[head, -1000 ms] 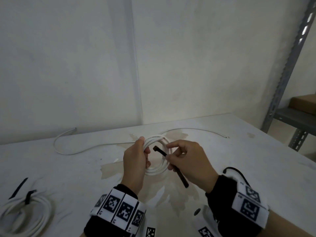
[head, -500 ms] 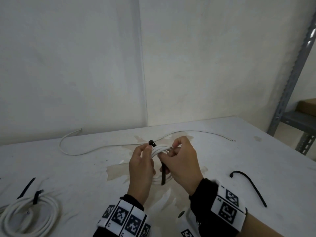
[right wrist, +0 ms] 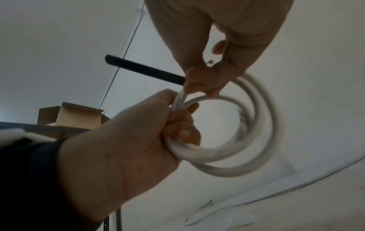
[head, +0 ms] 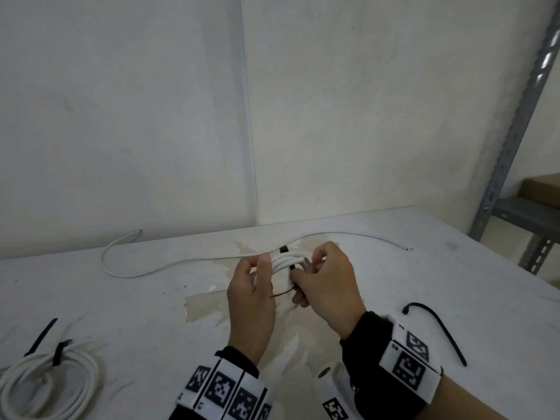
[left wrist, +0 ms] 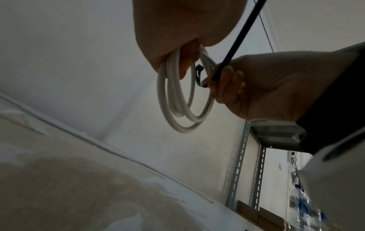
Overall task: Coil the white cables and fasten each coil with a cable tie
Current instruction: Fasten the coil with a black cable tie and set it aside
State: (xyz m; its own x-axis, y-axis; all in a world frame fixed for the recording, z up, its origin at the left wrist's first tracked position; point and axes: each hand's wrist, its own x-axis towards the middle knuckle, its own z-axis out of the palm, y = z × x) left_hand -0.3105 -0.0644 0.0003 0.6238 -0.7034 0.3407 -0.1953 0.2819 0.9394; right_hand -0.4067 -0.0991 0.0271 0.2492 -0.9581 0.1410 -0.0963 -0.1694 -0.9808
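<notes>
In the head view, a small white cable coil [head: 288, 261] is held above the white table [head: 394, 268] between both hands; the left hand [head: 253, 295] is closed around its left side, thumb on top, and the right hand [head: 328, 286] is pinched on a black cable tie [head: 284, 249] laid over the strands, its thin tail poking out below between the hands. An uncoiled white cable [head: 127, 269] is stretched across the far part of the table, a tied coil [head: 48, 386] is seen at the near left corner, and a spare black tie [head: 436, 331] lies to the right, well apart. In the left wrist view, the coil [left wrist: 185, 100] is seen hanging from curled fingers [left wrist: 184, 68], while the tie strap [left wrist: 240, 39] is gripped by the right hand [left wrist: 272, 87]. In the right wrist view, the strap [right wrist: 144, 69] is pinched just beside the coil [right wrist: 227, 156], which is clasped by the left hand [right wrist: 142, 140].
</notes>
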